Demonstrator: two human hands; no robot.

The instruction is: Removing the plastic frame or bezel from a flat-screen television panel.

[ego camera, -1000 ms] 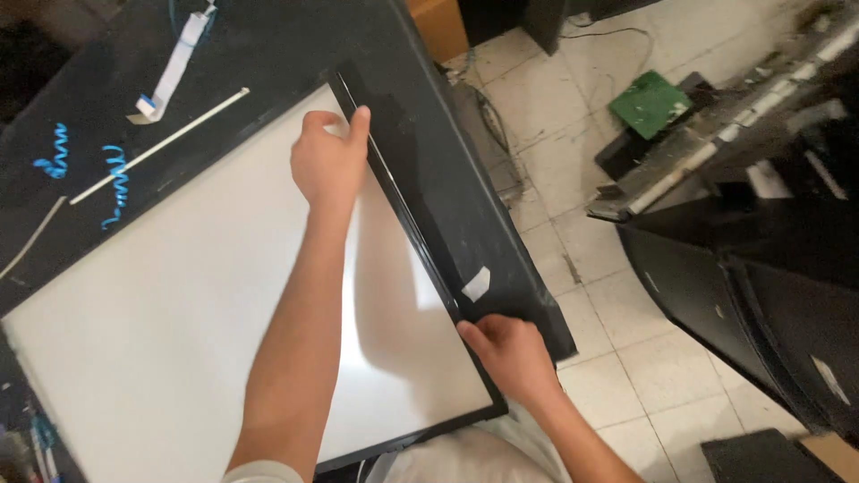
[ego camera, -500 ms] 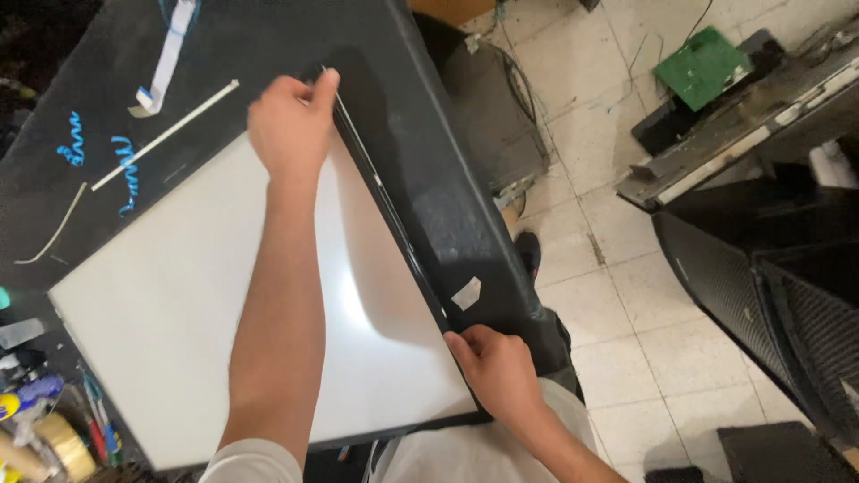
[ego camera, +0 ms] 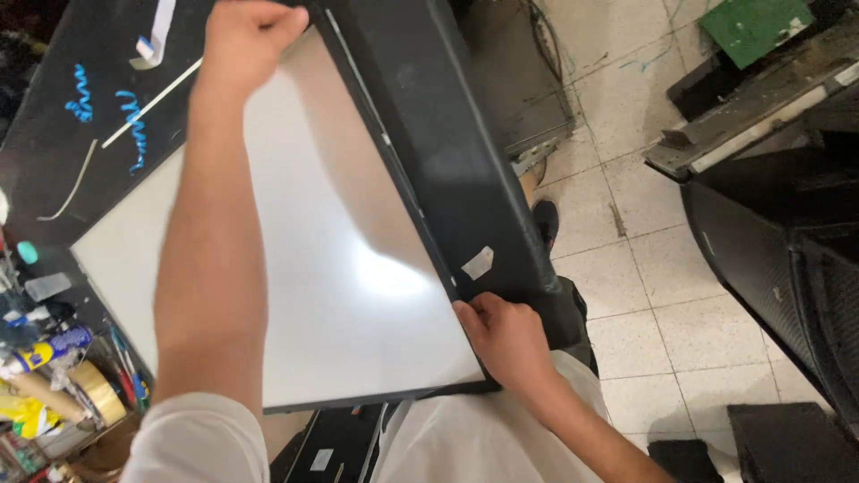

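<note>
Seemingly, both hands' fingers (ego camera: pixel 472 315) pinch the white panel's (ego camera: pixel 340 268) right edge.

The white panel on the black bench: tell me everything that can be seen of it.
The white panel is a large, flat, rectangular sheet, matte white with a soft glare spot near its right edge, set in a thin black frame. It lies flat and skewed on the black bench. The left hand grips its far corner; the right hand holds the near right corner at the frame. The left forearm crosses above it.

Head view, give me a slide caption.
Left hand and right hand grip the edge of a white panel on a black table.
</note>
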